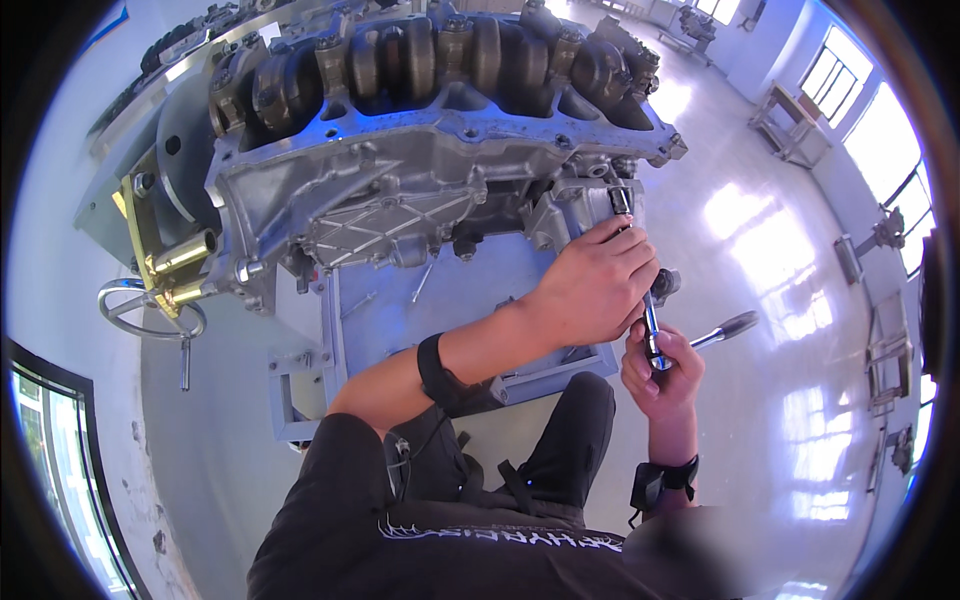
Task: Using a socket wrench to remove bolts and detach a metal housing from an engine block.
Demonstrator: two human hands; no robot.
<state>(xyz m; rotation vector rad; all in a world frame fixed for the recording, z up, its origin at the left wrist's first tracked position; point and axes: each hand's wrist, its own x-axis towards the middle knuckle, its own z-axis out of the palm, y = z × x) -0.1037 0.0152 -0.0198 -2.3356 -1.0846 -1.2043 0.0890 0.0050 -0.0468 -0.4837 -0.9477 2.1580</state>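
Before me stands a grey metal engine block (400,160) with its crankshaft (400,60) exposed along the top. My left hand (598,282) is closed around a shiny extension bar (650,318). A dark socket (621,200) at the bar's far end meets the block's lower right corner; its contact with any bolt is hidden. My right hand (660,375) is closed around the head of a ratchet wrench (735,325) at the bar's near end. The wrench's handle sticks out to the right, past my fingers.
A grey frame stand (290,400) with a tray below carries loose tools. At left are a yellow bracket (145,235) and a handwheel (150,308) with a crank. More stands and a bench (790,125) line the right wall beside the windows.
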